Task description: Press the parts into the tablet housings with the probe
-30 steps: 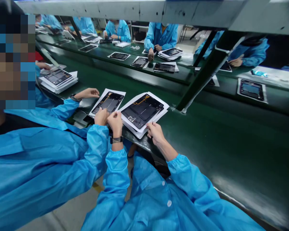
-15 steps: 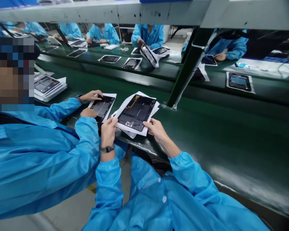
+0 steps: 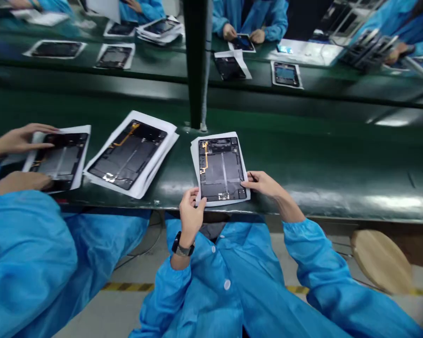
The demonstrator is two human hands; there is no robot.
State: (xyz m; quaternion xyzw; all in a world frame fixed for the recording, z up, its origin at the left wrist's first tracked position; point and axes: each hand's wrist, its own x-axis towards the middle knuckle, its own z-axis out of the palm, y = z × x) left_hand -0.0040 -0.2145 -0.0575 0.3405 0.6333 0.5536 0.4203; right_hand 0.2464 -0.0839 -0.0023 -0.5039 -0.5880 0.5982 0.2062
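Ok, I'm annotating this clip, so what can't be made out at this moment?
All in the head view:
Underside of the held panel: hidden by the panel itself.
Dark item at the right hand: too small, partly covered by that hand.
Markings on the panel's pale patch: too small.
Neighbour's panel: partly covered by the neighbour's hands.
Neighbour's sleeve: cut off by the left edge.

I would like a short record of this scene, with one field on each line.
Left hand: at the lower-left corner of the dark panel and its white paper
Right hand: at the panel's right edge; also a small dark item, too unclear to name
Detail: orange strip at the panel's upper left
Left of it: similar panel on stacked white sheets
Far left: a co-worker's hands at a third panel
Surface: green bench
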